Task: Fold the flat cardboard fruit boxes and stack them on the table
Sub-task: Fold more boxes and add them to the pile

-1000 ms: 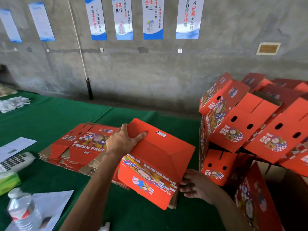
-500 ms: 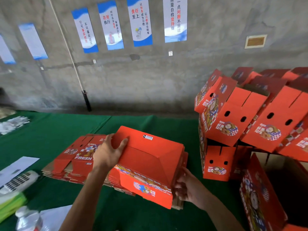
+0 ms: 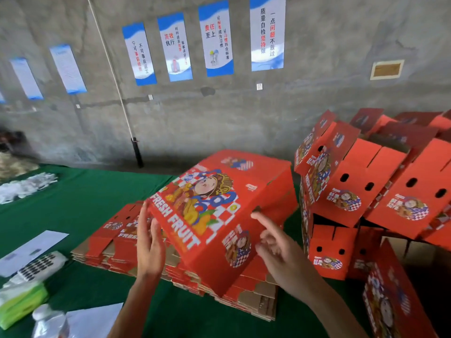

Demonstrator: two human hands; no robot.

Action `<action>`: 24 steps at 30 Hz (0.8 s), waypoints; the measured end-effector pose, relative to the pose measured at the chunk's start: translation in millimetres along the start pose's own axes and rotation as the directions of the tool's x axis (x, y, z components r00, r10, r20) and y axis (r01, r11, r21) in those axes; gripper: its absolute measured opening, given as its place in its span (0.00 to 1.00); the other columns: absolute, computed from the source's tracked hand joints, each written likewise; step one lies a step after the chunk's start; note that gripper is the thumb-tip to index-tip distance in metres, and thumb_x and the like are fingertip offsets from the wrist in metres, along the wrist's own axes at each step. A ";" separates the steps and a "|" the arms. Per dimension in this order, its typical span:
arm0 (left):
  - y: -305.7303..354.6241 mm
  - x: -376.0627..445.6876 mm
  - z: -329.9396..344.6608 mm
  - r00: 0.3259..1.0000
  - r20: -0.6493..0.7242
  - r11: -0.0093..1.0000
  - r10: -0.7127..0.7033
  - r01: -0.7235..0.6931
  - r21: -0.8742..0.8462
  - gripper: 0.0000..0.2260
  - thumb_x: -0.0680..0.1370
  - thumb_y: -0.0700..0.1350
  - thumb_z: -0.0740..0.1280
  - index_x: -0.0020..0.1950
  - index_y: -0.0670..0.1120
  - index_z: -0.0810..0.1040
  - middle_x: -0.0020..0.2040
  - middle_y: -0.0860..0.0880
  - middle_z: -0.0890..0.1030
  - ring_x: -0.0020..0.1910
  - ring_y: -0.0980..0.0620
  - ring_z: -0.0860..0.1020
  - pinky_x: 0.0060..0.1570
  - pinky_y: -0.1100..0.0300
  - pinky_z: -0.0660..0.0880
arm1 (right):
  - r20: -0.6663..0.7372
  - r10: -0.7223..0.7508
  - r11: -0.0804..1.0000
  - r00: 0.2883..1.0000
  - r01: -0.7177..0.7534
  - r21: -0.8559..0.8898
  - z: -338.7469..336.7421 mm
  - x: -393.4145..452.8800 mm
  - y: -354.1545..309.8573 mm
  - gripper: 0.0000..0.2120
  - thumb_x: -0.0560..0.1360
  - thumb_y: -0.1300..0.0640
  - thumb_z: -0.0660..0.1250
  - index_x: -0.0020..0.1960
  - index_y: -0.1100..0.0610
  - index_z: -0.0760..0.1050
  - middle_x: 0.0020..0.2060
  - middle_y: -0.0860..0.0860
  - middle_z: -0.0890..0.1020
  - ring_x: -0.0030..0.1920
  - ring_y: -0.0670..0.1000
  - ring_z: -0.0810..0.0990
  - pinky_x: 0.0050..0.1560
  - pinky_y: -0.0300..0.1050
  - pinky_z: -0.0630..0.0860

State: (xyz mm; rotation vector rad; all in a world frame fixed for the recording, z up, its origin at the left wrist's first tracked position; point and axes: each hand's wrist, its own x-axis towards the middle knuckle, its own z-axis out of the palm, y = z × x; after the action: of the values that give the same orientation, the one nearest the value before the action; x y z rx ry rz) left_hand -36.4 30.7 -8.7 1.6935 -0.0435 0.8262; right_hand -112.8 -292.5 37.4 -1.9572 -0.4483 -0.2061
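Observation:
A red fruit box (image 3: 214, 211), partly folded, is tilted above the stack of flat red boxes (image 3: 253, 293) on the green table (image 3: 80, 206). Its printed "FRESH FRUIT" face points up at me. My left hand (image 3: 148, 245) lies flat against the box's left edge with straight fingers. On the right side, my right hand (image 3: 275, 242) hovers at the box's face with its index finger stretched toward the edge and the other fingers loosely bent; contact is blurred. A heap of folded red boxes (image 3: 380, 186) rises at the right.
At the left lie a calculator (image 3: 36, 267), white papers (image 3: 31, 247), a green tissue pack (image 3: 22, 303) and a water bottle (image 3: 48, 323). A grey wall with blue posters (image 3: 217, 37) stands behind the table. A folded box (image 3: 390, 301) leans at the lower right.
The box has been turned over, so its printed face now points up instead of the plain red side. Both hands have let go of their grips and moved to its sides.

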 end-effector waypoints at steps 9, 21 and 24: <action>51.7 -36.0 97.0 0.882 0.432 0.918 -0.187 0.313 -0.243 0.14 0.87 0.54 0.56 0.59 0.57 0.81 0.52 0.55 0.83 0.46 0.61 0.80 0.48 0.52 0.78 | -0.073 -0.210 0.733 0.975 0.108 -0.671 20.7 -21.0 9.9 0.15 0.74 0.53 0.72 0.59 0.40 0.80 0.63 0.54 0.73 0.63 0.53 0.73 0.58 0.50 0.78; 81.8 -102.2 192.0 0.666 0.701 0.819 -0.253 0.534 -0.212 0.28 0.79 0.67 0.50 0.69 0.53 0.75 0.58 0.53 0.86 0.58 0.57 0.83 0.48 0.63 0.81 | -0.189 0.034 0.656 0.981 -0.164 -0.737 -25.3 -95.5 37.6 0.23 0.80 0.45 0.56 0.74 0.33 0.68 0.63 0.51 0.66 0.63 0.51 0.68 0.61 0.46 0.75; 85.3 -124.9 204.4 0.597 0.756 0.827 -0.266 0.545 -0.140 0.36 0.70 0.80 0.53 0.67 0.58 0.74 0.56 0.64 0.84 0.58 0.63 0.82 0.49 0.66 0.80 | -0.227 0.073 0.637 0.971 -0.221 -0.739 -32.8 -120.7 42.0 0.23 0.80 0.45 0.56 0.75 0.33 0.66 0.65 0.52 0.65 0.64 0.52 0.67 0.63 0.47 0.73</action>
State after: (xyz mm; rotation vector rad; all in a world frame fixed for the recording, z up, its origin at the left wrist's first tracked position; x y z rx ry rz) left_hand -66.8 -221.6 -15.8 1.4799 -0.3047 -0.2398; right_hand -204.4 -363.6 -25.5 -2.7699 -0.0546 -0.5299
